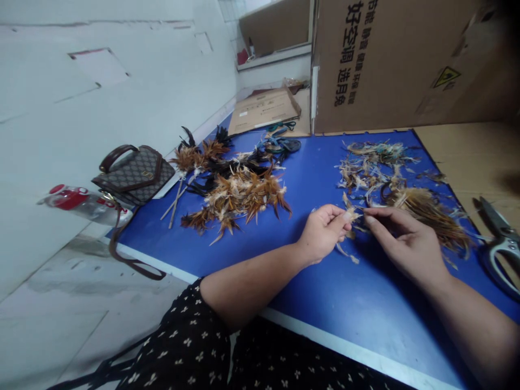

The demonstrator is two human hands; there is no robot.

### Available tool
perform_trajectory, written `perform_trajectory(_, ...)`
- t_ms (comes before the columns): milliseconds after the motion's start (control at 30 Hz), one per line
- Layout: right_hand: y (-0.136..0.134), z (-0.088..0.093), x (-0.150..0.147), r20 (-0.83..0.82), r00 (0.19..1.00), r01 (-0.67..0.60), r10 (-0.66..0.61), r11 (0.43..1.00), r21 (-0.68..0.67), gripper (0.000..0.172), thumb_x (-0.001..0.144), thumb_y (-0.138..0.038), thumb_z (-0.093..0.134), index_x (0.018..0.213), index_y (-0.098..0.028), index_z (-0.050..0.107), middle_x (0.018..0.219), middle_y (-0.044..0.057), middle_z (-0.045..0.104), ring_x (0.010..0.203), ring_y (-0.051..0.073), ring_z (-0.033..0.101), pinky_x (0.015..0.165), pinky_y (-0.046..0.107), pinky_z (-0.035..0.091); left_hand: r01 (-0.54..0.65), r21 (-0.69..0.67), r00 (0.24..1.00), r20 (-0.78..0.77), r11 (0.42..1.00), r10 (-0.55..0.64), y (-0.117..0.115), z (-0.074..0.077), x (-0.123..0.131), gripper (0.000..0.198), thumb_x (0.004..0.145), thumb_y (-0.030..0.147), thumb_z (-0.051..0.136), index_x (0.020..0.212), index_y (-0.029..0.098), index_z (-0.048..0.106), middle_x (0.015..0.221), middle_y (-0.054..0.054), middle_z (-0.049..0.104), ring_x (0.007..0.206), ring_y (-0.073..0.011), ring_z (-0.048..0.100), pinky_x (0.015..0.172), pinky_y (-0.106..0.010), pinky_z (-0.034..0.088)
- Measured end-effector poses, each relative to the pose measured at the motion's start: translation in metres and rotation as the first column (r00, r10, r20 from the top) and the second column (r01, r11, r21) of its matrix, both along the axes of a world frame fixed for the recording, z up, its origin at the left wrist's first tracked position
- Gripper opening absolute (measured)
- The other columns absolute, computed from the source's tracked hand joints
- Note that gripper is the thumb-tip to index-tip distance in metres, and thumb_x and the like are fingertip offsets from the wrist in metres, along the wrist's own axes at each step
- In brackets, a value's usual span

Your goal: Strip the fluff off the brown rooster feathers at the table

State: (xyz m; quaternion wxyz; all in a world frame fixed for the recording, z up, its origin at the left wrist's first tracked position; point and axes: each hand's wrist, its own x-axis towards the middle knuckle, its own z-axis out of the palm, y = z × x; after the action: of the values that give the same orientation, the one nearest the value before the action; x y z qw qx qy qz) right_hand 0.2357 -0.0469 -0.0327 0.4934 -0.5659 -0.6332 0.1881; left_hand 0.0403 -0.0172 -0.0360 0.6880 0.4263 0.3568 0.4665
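A bottle [87,205] and handbag [138,174] sit at the table's [292,303] left edge, brown feathers [239,197] on its left half. Over the table's middle, the left hand [323,233] pinches a pale feather [354,215]; the right hand's [410,244] thumb and forefinger meet beside it, their hold unclear. Tan feathers [430,212] and scissors [504,238] lie toward the table's right.

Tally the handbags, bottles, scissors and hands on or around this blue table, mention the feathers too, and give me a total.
Handbag: 1
Bottle: 1
Pair of scissors: 1
Hands: 2, left hand and right hand
Feathers: too many overlap to count, so left out
Total: 5
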Motion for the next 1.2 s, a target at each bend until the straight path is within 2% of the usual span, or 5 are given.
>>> perform_trajectory(67, -0.0016, 0.0002, -0.0025, 0.001, 0.999, -0.039, 0.039, 0.999, 0.034, 0.030, 0.099, -0.053, 0.079, 0.114, -0.028, 0.085, 0.113, 0.007, 0.086, 0.100, 0.027, 0.080, 0.095, 0.043, 0.065, 0.002, 0.000, 1.000, -0.026, 1.000, -0.002, -0.0010, 0.0000, 0.0006, 0.046, 0.090, 0.055, 0.089, 0.094, 0.018, 0.062, 0.077, 0.003, 0.064, 0.062, -0.0062, 0.052, 0.060, -0.023, 0.038)
perform_trajectory(233, -0.0015, -0.0019, -0.0052, 0.014, 0.998, -0.069, 0.068, 0.993, 0.091, 0.020, 0.101, -0.046, 0.079, 0.106, -0.029, 0.086, 0.104, 0.005, 0.086, 0.094, 0.025, 0.080, 0.095, 0.041, 0.065, 0.012, 0.013, 0.996, -0.089, 1.000, -0.011, -0.0019, -0.0015, 0.0015, 0.043, 0.094, 0.054, 0.085, 0.096, 0.018, 0.062, 0.078, 0.003, 0.065, 0.062, -0.0061, 0.051, 0.060, -0.025, 0.036)
perform_trajectory(467, -0.0018, -0.0043, -0.0061, 0.002, 0.996, -0.091, 0.091, 0.993, 0.069, 0.021, 0.100, -0.048, 0.080, 0.104, -0.028, 0.087, 0.104, 0.005, 0.087, 0.093, 0.026, 0.081, 0.094, 0.043, 0.065, 0.056, 0.046, 0.993, -0.104, 0.997, -0.051, -0.0020, -0.0061, 0.0012, 0.051, 0.088, 0.062, 0.087, 0.097, 0.018, 0.062, 0.077, 0.003, 0.065, 0.061, -0.0066, 0.050, 0.059, -0.026, 0.035)
perform_trajectory(867, -0.0036, 0.0030, -0.0058, 0.070, 0.997, -0.031, 0.029, 0.999, 0.024, 0.023, 0.100, -0.049, 0.076, 0.097, -0.028, 0.083, 0.094, 0.004, 0.085, 0.079, 0.023, 0.078, 0.077, 0.037, 0.063, 0.128, 0.082, 0.984, -0.138, 0.988, -0.116, -0.0020, -0.0067, -0.0009, 0.050, 0.087, 0.062, 0.087, 0.092, 0.018, 0.064, 0.074, 0.004, 0.063, 0.061, -0.0068, 0.050, 0.062, -0.027, 0.039)
perform_trajectory(1200, -0.0030, -0.0025, -0.0079, 0.109, 0.990, -0.108, 0.091, 0.981, 0.162, 0.025, 0.105, -0.040, 0.075, 0.123, -0.030, 0.089, 0.115, 0.007, 0.088, 0.100, 0.027, 0.084, 0.098, 0.045, 0.068, 0.146, 0.001, 0.988, -0.046, 0.989, -0.146, -0.0015, -0.0041, -0.0011, 0.051, 0.086, 0.060, 0.090, 0.090, 0.017, 0.064, 0.074, 0.004, 0.063, 0.058, -0.0059, 0.051, 0.059, -0.026, 0.039)
